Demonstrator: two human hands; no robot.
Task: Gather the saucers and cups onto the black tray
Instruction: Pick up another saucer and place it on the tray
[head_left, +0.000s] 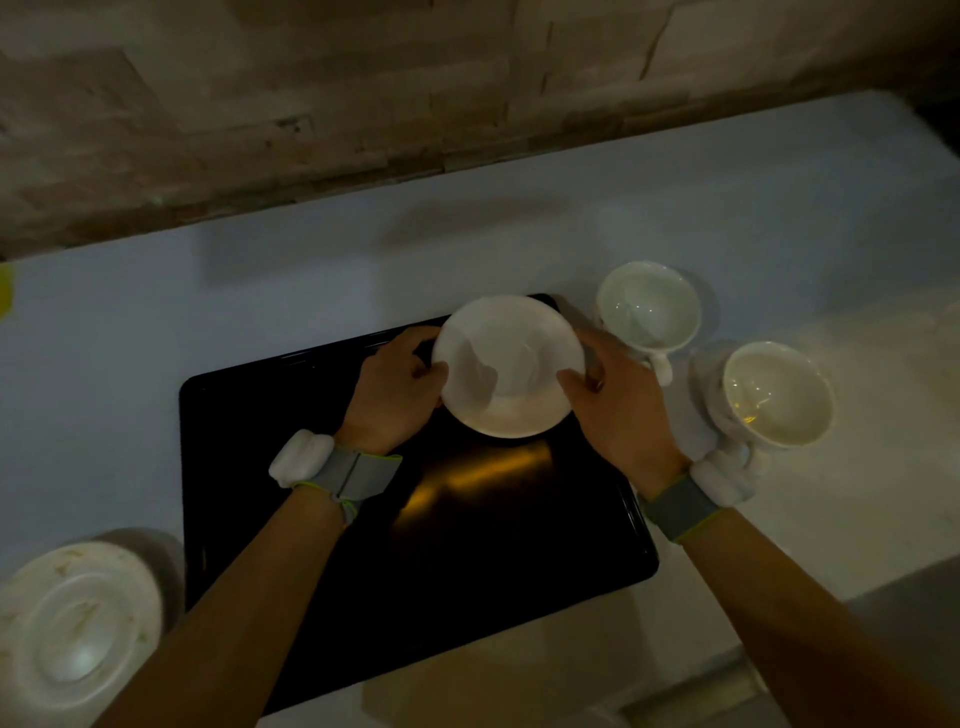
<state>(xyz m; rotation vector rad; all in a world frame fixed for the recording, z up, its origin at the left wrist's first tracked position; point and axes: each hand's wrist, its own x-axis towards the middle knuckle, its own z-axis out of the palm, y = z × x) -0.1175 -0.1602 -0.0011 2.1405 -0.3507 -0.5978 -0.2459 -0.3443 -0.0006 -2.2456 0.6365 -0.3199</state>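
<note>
A white saucer is over the far right corner of the black tray. My left hand grips its left rim and my right hand grips its right rim. I cannot tell whether the saucer rests on the tray or hangs just above it. Two white cups stand on the counter to the right of the tray: one cup farther back, the other cup nearer and more to the right. A second white saucer lies on the counter left of the tray.
The pale counter runs along a brick wall at the back. The counter's front edge shows at the lower right. A small yellow-green object sits at the far left edge of the view.
</note>
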